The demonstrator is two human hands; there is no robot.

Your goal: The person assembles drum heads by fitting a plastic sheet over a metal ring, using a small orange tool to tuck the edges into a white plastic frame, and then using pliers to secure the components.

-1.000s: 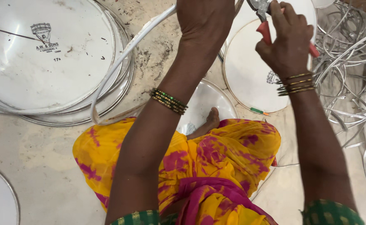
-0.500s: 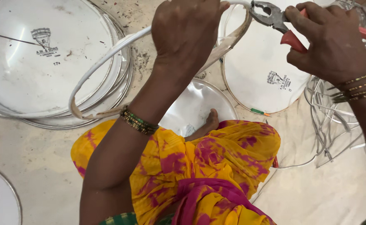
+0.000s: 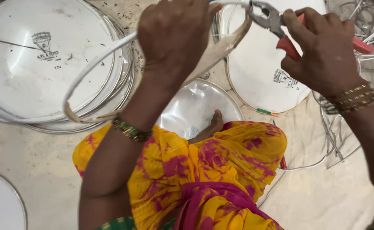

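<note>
Pliers (image 3: pixel 276 25) (red-handled), clenched in the right hand (image 3: pixel 323 51), bite the hoop (image 3: pixel 97 55) gripped by the left hand (image 3: pixel 174 38); crimping, probably, needing a steady squeeze.

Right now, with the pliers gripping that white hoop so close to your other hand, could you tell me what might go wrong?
1. The pliers bite the white hoop right beside the left hand; a slip could pinch its fingers.
2. The hoop is bent in the air; if it springs free, it may whip towards the body.
3. The bare foot rests on a drum skin, which could crease or dent.
</note>
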